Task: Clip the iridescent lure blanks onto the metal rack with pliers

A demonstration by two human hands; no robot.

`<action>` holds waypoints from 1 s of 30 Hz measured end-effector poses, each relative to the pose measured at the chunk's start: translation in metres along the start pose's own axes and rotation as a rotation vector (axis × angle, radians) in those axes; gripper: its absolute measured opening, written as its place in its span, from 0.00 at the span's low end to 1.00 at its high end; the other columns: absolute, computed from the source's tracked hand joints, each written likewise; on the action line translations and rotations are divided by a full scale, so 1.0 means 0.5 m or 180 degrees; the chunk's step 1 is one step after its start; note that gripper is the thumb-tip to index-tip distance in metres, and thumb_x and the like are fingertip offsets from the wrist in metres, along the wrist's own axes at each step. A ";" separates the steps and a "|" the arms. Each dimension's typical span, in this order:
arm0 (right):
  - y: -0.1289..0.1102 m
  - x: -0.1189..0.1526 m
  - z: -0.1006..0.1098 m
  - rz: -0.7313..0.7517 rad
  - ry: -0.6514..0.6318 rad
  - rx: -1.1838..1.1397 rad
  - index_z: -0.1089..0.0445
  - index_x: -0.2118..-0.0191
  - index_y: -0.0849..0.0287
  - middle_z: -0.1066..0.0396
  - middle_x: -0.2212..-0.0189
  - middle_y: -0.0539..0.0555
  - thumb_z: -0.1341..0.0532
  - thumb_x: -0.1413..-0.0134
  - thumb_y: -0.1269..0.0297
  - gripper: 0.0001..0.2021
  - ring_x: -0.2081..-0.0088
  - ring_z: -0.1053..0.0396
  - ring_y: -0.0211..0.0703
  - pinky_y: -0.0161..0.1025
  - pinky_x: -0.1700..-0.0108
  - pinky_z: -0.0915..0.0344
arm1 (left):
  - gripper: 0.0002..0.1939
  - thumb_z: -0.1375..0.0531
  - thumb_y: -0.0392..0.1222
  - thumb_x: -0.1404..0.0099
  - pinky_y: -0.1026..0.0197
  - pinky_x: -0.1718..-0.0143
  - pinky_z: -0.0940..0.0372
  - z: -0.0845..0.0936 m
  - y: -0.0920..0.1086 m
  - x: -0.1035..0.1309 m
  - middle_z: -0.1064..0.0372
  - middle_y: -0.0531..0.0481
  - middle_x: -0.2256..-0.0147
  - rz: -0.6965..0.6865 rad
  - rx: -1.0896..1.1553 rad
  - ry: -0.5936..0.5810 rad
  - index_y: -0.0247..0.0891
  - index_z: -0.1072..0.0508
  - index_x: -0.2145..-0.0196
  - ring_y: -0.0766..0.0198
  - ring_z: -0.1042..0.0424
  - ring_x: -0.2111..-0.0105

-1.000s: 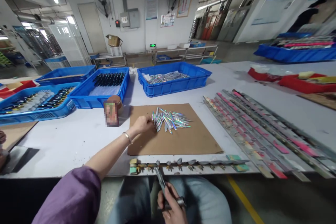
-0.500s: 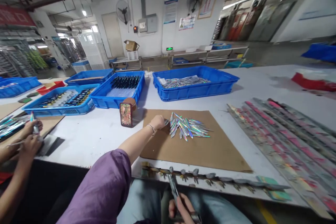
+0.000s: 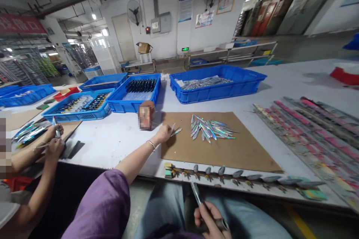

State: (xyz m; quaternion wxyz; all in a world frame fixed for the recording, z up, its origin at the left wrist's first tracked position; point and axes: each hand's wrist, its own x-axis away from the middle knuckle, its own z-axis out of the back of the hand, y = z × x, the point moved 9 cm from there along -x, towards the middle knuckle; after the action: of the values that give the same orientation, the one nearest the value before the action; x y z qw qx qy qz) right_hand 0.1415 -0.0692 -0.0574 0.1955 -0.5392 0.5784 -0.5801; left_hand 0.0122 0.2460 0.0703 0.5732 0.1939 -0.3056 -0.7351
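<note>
My left hand [image 3: 164, 133] is at the left edge of the brown cardboard [image 3: 224, 153], its fingers pinched on a small silvery piece [image 3: 176, 132]. To its right lies a pile of shiny silver pieces [image 3: 210, 130] on the cardboard. My right hand [image 3: 209, 218], low near my lap, is wrapped round a metal tube-like tool [image 3: 198, 194]. Between that hand and the cardboard, a long strip [image 3: 238, 174] with grey leaf-shaped parts and small clips lies along the table's front edge.
Blue trays [image 3: 218, 91] stand along the back, beside a small brown block [image 3: 146, 115]. Strips with pink and grey parts [image 3: 308, 138] lie at the right. At the left, another person's hands [image 3: 56, 143] work beside a silvery heap [image 3: 30, 134].
My left hand has moved away from the silver pile toward the cardboard's left edge, with a silvery piece in its fingers. The camera view has shifted, so table objects appear farther right.
</note>
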 end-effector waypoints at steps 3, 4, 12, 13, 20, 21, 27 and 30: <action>-0.006 0.009 -0.014 -0.0261 -0.0124 -0.0525 0.30 0.67 0.55 0.30 0.75 0.50 0.27 0.57 0.43 0.22 0.74 0.38 0.38 0.32 0.75 0.42 | 0.14 0.47 0.48 0.27 0.66 0.70 0.36 0.008 -0.016 0.042 0.35 0.55 0.77 -0.0186 0.0772 -0.0016 0.34 0.30 0.61 0.68 0.33 0.77; -0.013 0.012 -0.023 -0.0313 -0.0192 -0.0756 0.31 0.67 0.56 0.31 0.75 0.50 0.26 0.56 0.46 0.21 0.74 0.39 0.36 0.30 0.77 0.44 | 0.15 0.47 0.51 0.26 0.67 0.72 0.38 0.007 -0.018 0.057 0.36 0.56 0.77 -0.0244 0.0987 -0.0060 0.34 0.31 0.59 0.70 0.35 0.78; -0.001 0.022 -0.097 -0.1676 -0.0557 -0.2347 0.26 0.62 0.64 0.36 0.75 0.47 0.24 0.56 0.58 0.19 0.77 0.42 0.29 0.23 0.83 0.53 | 0.27 0.32 0.61 0.40 0.62 0.65 0.33 -0.044 0.036 0.203 0.26 0.49 0.70 -0.0649 0.2515 -0.1349 0.33 0.28 0.58 0.66 0.28 0.72; 0.000 0.023 -0.103 -0.1690 -0.0583 -0.2394 0.27 0.62 0.64 0.36 0.75 0.46 0.24 0.57 0.58 0.20 0.77 0.42 0.28 0.24 0.83 0.54 | 0.26 0.32 0.60 0.40 0.62 0.64 0.33 -0.047 0.044 0.219 0.26 0.48 0.68 -0.0767 0.2344 -0.1408 0.32 0.26 0.59 0.66 0.28 0.70; -0.054 0.005 -0.094 0.0119 -0.0243 -0.0549 0.33 0.62 0.55 0.31 0.74 0.49 0.34 0.44 0.44 0.19 0.74 0.35 0.38 0.32 0.75 0.41 | 0.24 0.37 0.60 0.34 0.63 0.62 0.34 -0.077 0.059 0.256 0.23 0.45 0.66 -0.1170 0.1634 -0.1617 0.32 0.22 0.61 0.63 0.28 0.67; -0.068 0.007 -0.091 0.0456 -0.0157 0.0003 0.34 0.61 0.55 0.30 0.74 0.49 0.38 0.40 0.44 0.18 0.74 0.34 0.40 0.34 0.73 0.38 | 0.24 0.37 0.60 0.33 0.63 0.62 0.34 -0.077 0.061 0.255 0.23 0.45 0.65 -0.1231 0.1559 -0.1603 0.32 0.22 0.61 0.63 0.27 0.67; -0.125 0.026 -0.106 0.1880 0.0378 0.3034 0.30 0.57 0.57 0.26 0.70 0.60 0.45 0.36 0.54 0.13 0.70 0.29 0.51 0.43 0.68 0.40 | 0.25 0.44 0.60 0.28 0.62 0.58 0.33 -0.065 0.111 0.266 0.22 0.42 0.62 -0.2042 0.0802 -0.1531 0.33 0.22 0.61 0.60 0.25 0.63; -0.132 0.028 -0.106 0.1823 0.0328 0.2995 0.29 0.59 0.56 0.28 0.71 0.59 0.43 0.37 0.55 0.11 0.71 0.31 0.50 0.42 0.68 0.41 | 0.25 0.47 0.59 0.26 0.61 0.57 0.33 -0.066 0.137 0.275 0.23 0.41 0.63 -0.2450 0.0359 -0.1532 0.34 0.22 0.60 0.60 0.24 0.62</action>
State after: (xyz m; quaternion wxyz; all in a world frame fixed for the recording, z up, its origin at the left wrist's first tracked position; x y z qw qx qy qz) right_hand 0.1176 -0.0399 0.0194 0.5367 -0.1856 0.3891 -0.7253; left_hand 0.0459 0.0955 0.1011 0.1596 0.1479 -0.3753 -0.9010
